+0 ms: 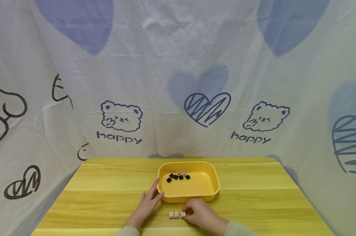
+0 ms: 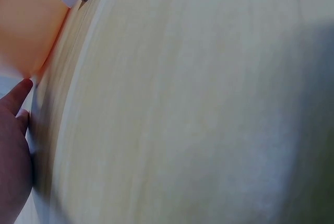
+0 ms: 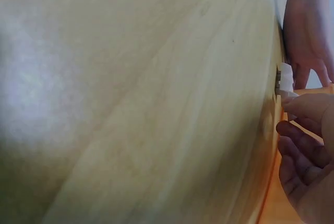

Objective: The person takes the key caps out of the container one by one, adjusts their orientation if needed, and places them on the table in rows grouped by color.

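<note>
Farther from the back edge of the tabletop (image 1: 254, 193) than the tray (image 1: 189, 199), the right hand (image 1: 202, 213) pinches one keycap (image 1: 183, 214) just beside two caps (image 1: 177, 215) that brushing fingers could knock askew, while the left hand (image 1: 146, 206) (fingers extended and spread) touches the tray's left end.

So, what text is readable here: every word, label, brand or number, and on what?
"happy": cloth backdrop, beneath the left bear drawing.
"happy": same cloth, beneath the right bear drawing.
Too small to read: marks on the three white pieces at the right hand.
Too small to read: reddish marks on pale pieces in the yellow tray.
</note>
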Motion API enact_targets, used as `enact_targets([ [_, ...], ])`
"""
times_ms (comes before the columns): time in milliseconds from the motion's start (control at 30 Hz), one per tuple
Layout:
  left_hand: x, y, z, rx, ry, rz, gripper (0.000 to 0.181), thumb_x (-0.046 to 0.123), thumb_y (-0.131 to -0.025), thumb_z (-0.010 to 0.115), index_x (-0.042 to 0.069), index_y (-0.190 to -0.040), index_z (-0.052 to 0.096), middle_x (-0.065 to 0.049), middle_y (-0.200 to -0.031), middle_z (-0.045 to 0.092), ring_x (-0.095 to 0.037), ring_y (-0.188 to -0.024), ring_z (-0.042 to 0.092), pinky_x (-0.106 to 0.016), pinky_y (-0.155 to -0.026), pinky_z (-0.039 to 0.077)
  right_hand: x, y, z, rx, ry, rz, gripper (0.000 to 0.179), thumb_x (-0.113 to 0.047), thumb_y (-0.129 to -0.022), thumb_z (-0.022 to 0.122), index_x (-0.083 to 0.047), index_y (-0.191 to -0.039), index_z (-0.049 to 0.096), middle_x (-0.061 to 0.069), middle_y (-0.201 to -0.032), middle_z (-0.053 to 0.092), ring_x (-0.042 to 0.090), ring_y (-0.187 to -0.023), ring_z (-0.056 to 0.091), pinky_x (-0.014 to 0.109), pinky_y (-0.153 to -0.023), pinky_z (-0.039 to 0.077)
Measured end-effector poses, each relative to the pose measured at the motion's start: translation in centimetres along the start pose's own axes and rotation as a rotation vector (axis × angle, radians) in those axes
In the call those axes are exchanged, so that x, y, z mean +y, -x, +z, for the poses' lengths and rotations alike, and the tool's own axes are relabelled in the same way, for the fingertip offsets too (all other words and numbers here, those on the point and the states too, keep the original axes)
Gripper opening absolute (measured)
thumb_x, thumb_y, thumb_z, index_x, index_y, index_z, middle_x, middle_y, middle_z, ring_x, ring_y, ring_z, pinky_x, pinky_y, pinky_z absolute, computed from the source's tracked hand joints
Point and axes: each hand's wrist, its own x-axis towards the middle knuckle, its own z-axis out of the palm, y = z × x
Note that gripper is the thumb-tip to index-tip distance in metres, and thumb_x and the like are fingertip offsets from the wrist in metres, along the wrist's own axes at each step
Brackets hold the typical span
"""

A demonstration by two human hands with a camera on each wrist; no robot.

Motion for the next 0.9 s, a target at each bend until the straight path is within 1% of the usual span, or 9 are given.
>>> enact_targets([
  [200,-0.1,-0.1,0.0,-0.002,0.004,0.015,0.067,0.036,-0.102,0.050,0.020,-0.158,0.015,-0.026,-0.145,0.040,-0.042,-0.138,0.031,-0.061,-0.110,-0.015,0.3,-0.3,0.6,0.029,0.016,-0.046,0.013,-0.009,-0.075,0.080,-0.014,-0.086,0.076,-0.017,-0.077,0.056,-0.002,-0.070,0.049,0.018,-0.064,0.047],
  [300,-0.1,-0.1,0.0,-0.002,0.005,0.016,0.067,0.035,-0.103,0.050,0.020,-0.158,0.015,-0.026,-0.145,0.040,-0.043,-0.138,0.031,-0.061,-0.110,-0.015,0.3,-0.4,0.8,0.040,0.014,-0.053,0.014,-0.008,-0.074,0.080,-0.013,-0.087,0.076,-0.016,-0.077,0.054,-0.003,-0.070,0.048,0.017,-0.063,0.046],
  [400,-0.1,-0.1,0.0,-0.004,0.003,0.012,0.067,0.036,-0.102,0.050,0.020,-0.158,0.015,-0.026,-0.146,0.040,-0.042,-0.138,0.031,-0.060,-0.110,-0.016,0.3,-0.4,1.0,0.040,0.020,-0.045,0.015,-0.008,-0.073,0.080,-0.013,-0.087,0.076,-0.016,-0.078,0.053,-0.002,-0.070,0.048,0.017,-0.064,0.046],
  [567,-0.1,-0.1,-0.1,-0.011,0.005,0.014,0.068,0.035,-0.103,0.050,0.018,-0.158,0.014,-0.027,-0.146,0.039,-0.041,-0.138,0.032,-0.061,-0.110,-0.016,0.3,-0.4,1.1,0.035,0.042,-0.033,0.015,-0.009,-0.074,0.080,-0.014,-0.087,0.076,-0.017,-0.078,0.052,-0.002,-0.070,0.047,0.017,-0.064,0.046],
  [700,0.0,-0.1,0.0,-0.014,0.012,0.005,0.068,0.035,-0.103,0.050,0.017,-0.158,0.015,-0.026,-0.146,0.039,-0.041,-0.139,0.031,-0.060,-0.110,-0.016,0.2,-0.4,1.1,0.023,0.030,-0.016,0.016,-0.008,-0.073,0.079,-0.013,-0.088,0.076,-0.016,-0.078,0.051,-0.001,-0.069,0.046,0.018,-0.062,0.045],
  [900,0.2,0.1,0.0,-0.004,0.007,0.010,0.068,0.034,-0.102,0.051,0.016,-0.157,0.016,-0.028,-0.145,0.040,-0.044,-0.138,0.031,-0.061,-0.110,-0.015,0.1,-0.3,0.9,0.011,0.036,0.001,0.016,-0.008,-0.074,0.079,-0.013,-0.089,0.076,-0.016,-0.078,0.051,-0.001,-0.069,0.045,0.018,-0.062,0.044],
])
